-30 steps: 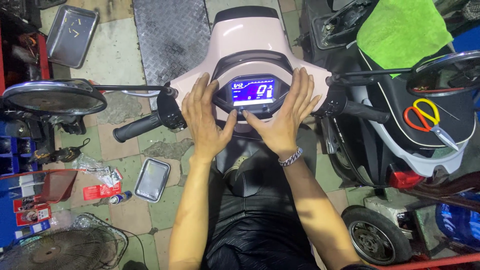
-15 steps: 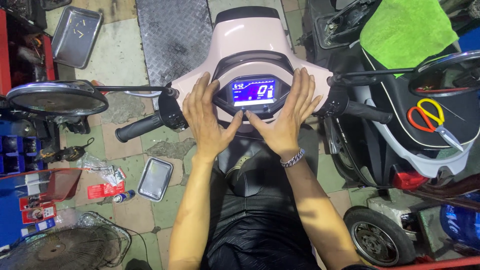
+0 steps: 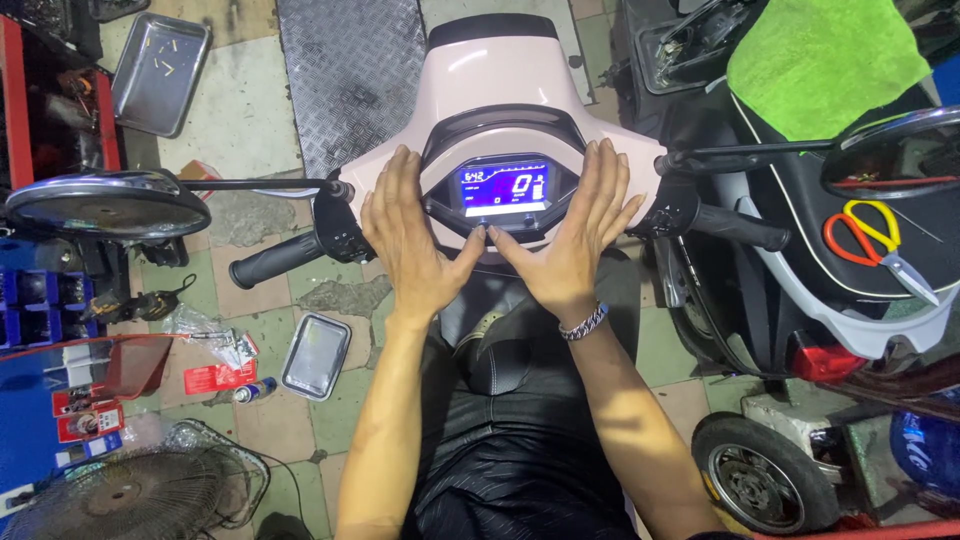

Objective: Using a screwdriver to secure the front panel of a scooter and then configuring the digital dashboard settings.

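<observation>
A pale pink scooter's handlebar cover [image 3: 500, 90] fills the middle of the head view, with a lit blue dashboard screen [image 3: 502, 187] in its dark surround. My left hand [image 3: 408, 240] lies flat on the cover to the left of the screen, fingers spread, thumb under the screen. My right hand [image 3: 580, 235], with a beaded bracelet on the wrist, lies flat to the right of the screen in the same way. The two thumbs nearly meet below the screen. Neither hand holds anything.
Black left grip [image 3: 275, 260] and right grip [image 3: 735, 228] stick out sideways, each with a round mirror [image 3: 105, 205]. A second scooter on the right carries a green cloth [image 3: 825, 60] and scissors [image 3: 870, 240]. Metal trays [image 3: 160, 70], a fan [image 3: 130, 495] and small parts lie on the tiled floor.
Both hands stay flat beside the screen. The view has shifted slightly, so the handlebar sits a little lower in the picture.
</observation>
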